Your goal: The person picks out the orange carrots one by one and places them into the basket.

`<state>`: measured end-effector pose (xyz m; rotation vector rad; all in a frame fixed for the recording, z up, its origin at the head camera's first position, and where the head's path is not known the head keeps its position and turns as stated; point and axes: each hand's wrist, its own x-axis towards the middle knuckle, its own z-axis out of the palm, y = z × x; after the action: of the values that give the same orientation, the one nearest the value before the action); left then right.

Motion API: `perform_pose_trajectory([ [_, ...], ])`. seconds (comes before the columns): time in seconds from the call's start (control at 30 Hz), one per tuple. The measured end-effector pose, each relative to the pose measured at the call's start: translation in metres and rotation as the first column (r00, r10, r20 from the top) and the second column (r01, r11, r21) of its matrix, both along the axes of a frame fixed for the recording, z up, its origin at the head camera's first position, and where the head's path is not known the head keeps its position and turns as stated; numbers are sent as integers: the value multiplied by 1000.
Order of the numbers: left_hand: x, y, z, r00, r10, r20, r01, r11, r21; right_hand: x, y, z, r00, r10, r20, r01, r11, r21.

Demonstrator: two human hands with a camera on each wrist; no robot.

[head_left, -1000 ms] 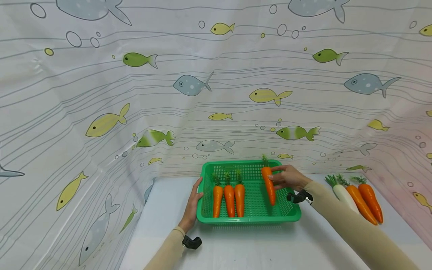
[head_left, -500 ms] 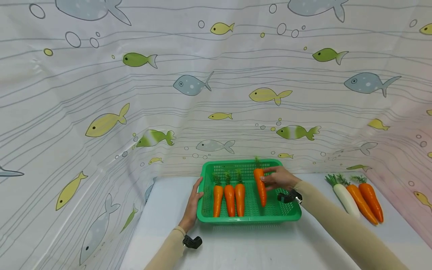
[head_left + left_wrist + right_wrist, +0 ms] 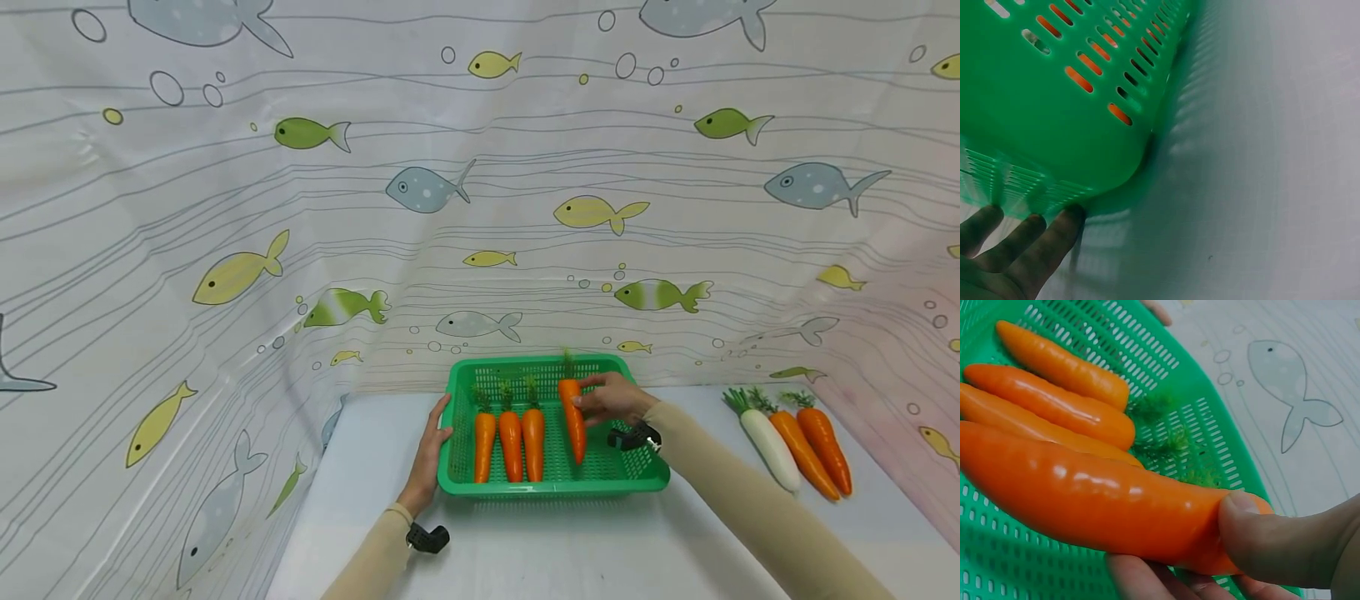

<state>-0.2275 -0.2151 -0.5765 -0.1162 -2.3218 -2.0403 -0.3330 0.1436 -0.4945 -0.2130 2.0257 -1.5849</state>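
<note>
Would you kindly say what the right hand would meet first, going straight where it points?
Beyond the held carrot, the right hand would likely meet the nearest lying carrot, near its leaves; depth is unclear.

long beige sleeves [image 3: 757, 493] | black left-wrist camera [image 3: 428, 539] | black right-wrist camera [image 3: 628, 437], silvery fitting [image 3: 656, 445]

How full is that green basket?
The basket is partly filled: three carrots lie side by side toward its left end, bare floor shows to their right, and the right hand holds a fourth carrot.
</note>
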Motion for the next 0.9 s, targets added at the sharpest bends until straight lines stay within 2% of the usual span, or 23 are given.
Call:
perform_pose_trajectory([
  [0.27,1,0,0,1000,1,2,-1,1000,3,0,-4,-5,999,36,8,-36,998,60],
  [0.47,3,2,-1,1000,-2,12,2,1000,2,1,-4,-15,996,77,38,-80,992,101],
  [0.63,4,2,0,1000,3,4,-3,1000,-2,0,-4,-24,993,100,59,-106,988,111],
  [0.9,3,1,2,1000,1,4,-1,1000,0,-3,-14,-29,987,127,99,-138,983,117],
])
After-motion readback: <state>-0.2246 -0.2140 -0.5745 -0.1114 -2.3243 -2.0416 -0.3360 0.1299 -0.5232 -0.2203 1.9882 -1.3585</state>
